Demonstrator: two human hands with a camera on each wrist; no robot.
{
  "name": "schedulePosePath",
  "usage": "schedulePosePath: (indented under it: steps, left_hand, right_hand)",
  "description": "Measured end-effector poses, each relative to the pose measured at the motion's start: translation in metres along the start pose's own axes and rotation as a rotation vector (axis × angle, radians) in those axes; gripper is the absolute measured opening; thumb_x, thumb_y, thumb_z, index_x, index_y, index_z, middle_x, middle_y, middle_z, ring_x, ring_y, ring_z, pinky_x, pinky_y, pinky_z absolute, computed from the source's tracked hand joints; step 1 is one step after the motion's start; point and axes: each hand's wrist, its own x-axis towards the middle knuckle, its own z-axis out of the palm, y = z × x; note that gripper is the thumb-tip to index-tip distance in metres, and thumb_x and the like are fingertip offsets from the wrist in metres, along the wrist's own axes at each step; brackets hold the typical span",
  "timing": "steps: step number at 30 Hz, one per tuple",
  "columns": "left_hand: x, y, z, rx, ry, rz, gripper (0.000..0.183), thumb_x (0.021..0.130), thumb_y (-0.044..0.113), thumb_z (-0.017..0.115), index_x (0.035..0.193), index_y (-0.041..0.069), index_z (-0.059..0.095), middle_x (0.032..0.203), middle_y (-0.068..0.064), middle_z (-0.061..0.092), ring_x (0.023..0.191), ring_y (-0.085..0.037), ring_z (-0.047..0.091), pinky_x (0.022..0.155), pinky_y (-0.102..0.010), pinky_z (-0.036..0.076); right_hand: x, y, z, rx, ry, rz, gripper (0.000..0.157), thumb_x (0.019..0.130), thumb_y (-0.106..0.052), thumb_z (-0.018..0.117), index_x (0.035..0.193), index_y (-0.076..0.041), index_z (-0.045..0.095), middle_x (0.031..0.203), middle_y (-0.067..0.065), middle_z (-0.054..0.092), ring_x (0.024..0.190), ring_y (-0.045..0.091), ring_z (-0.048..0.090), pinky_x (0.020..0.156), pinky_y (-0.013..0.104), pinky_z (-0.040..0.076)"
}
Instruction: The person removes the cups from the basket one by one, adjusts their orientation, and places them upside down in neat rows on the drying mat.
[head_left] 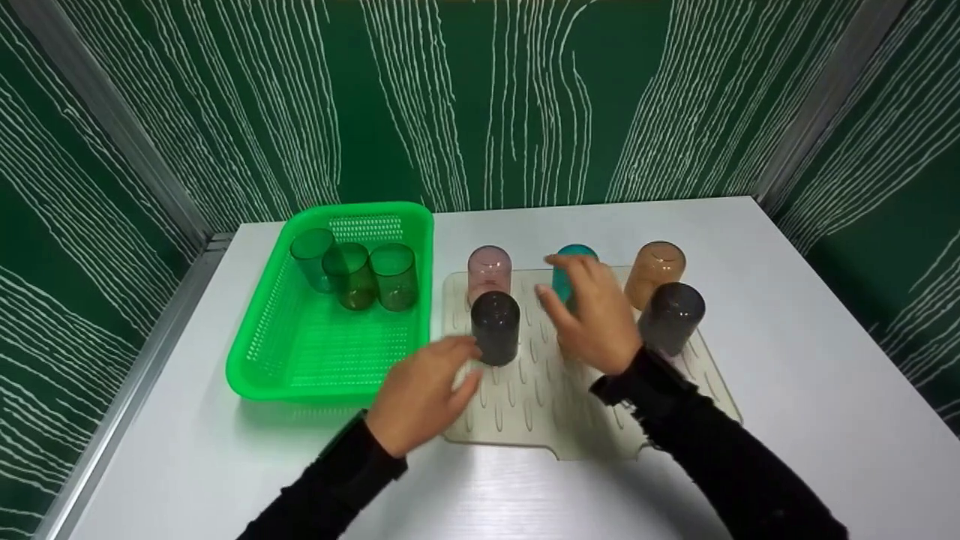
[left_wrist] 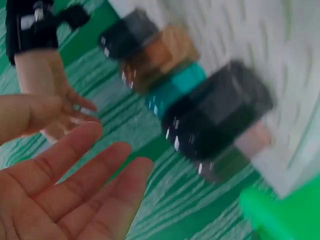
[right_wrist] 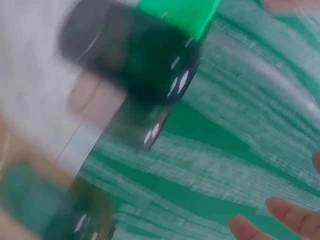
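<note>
My left hand [head_left: 424, 391] has its fingers held apart, beside the front-left dark grey cup [head_left: 496, 330]; the left wrist view shows a gap between them. Over the drying mat [head_left: 510, 427] hovers my right hand [head_left: 598, 319], fingers spread and partly covering a teal cup [head_left: 576, 251]. Whether another cup lies beneath this hand is hard to tell. Behind the grey cup is a pink cup [head_left: 489, 262]. On the right are an amber cup [head_left: 658, 262] and another dark grey cup [head_left: 673, 319]. These cups are bottom-up. Neither hand holds anything.
A green plastic basket [head_left: 251, 345] stands on the white table [head_left: 180, 450], left of the mat. Inside it are three tinted cups, including one at the right [head_left: 394, 277]. Green patterned panels [head_left: 525, 105] enclose the back and sides.
</note>
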Motion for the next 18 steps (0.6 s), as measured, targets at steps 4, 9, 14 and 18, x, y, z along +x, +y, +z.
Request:
schedulePosePath:
  steps: [4,9,14,18]
  left_hand:
    - [0.013,-0.016,-0.022,0.073,0.148,-0.047,0.021,0.094,0.020,0.063,0.108,0.006,0.069,0.114,-0.010,0.071,0.106,-0.026,0.068,0.086,-0.039,0.058]
    - [0.035,-0.044,-0.041,0.140,0.231,-0.147,0.023,0.094,0.020,0.066,0.110,0.004,0.069,0.111,-0.013,0.071,0.102,-0.030,0.068,0.084,-0.043,0.057]
    - [0.052,-0.069,-0.052,0.127,0.184,-0.277,0.034,0.095,0.022,0.063,0.122,0.001,0.063,0.122,-0.018,0.065,0.115,-0.034,0.061,0.094,-0.048,0.052]
    - [0.060,-0.086,-0.056,0.144,0.149,-0.325,0.041,0.097,0.022,0.061,0.129,-0.002,0.058,0.132,-0.022,0.059,0.126,-0.038,0.053,0.103,-0.049,0.046]
  right_hand:
    - [0.000,-0.022,0.020,0.009,-0.041,-0.021,0.039,0.098,-0.032,0.058,0.129,-0.008,0.060,0.123,0.015,0.062,0.117,0.031,0.057,0.099,0.048,0.046]
    - [-0.003,-0.045,0.047,0.082,-0.135,-0.029,0.038,0.098,-0.033,0.059,0.129,-0.009,0.058,0.122,0.011,0.064,0.117,0.027,0.059,0.099,0.045,0.048]
    - [-0.011,-0.062,0.075,0.177,-0.328,0.037,0.049,0.099,-0.037,0.056,0.136,-0.006,0.054,0.123,0.013,0.063,0.106,0.027,0.064,0.091,0.044,0.052]
    - [-0.014,-0.067,0.095,0.209,-0.464,0.122,0.063,0.099,-0.043,0.053,0.145,0.000,0.044,0.129,0.017,0.062,0.108,0.030,0.065,0.091,0.044,0.053]
